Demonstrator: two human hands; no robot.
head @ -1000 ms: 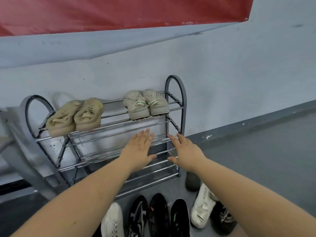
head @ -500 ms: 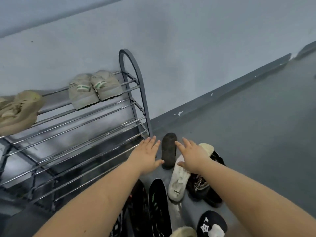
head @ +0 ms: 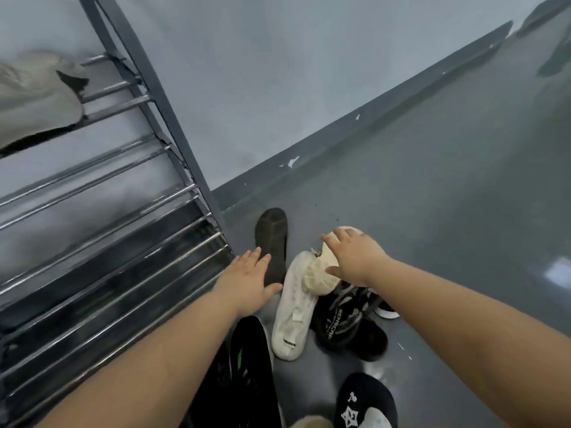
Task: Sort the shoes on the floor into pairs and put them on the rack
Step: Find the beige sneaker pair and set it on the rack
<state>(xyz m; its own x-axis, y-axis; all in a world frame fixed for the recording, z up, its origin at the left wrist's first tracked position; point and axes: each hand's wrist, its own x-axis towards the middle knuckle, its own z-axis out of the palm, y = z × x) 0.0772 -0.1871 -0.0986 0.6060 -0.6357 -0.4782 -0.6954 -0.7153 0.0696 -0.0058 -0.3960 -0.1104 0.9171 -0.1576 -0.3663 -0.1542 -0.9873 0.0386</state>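
A pile of shoes lies on the grey floor right of the metal rack (head: 129, 230). My left hand (head: 247, 281) hovers flat, fingers spread, over the heel of a dark brown shoe (head: 272, 233) that lies sole-up. My right hand (head: 355, 257) rests open on a cream shoe (head: 318, 278) stacked over a white sneaker (head: 293, 313) and a black lettered sneaker (head: 343, 316). A black shoe with a green mark (head: 247, 356) lies under my left forearm. A black star-print shoe (head: 364, 403) sits at the bottom edge.
A beige pair (head: 34, 97) sits on the rack's top tier at the far left. The rack's lower tiers hold nothing in view. The wall and its dark baseboard (head: 355, 131) run diagonally behind the pile. Open grey floor (head: 448, 196) spreads to the right.
The view has swung down and right, from the rack to the floor pile. Both hands dropped toward the shoes; my right hand now touches the cream shoe.
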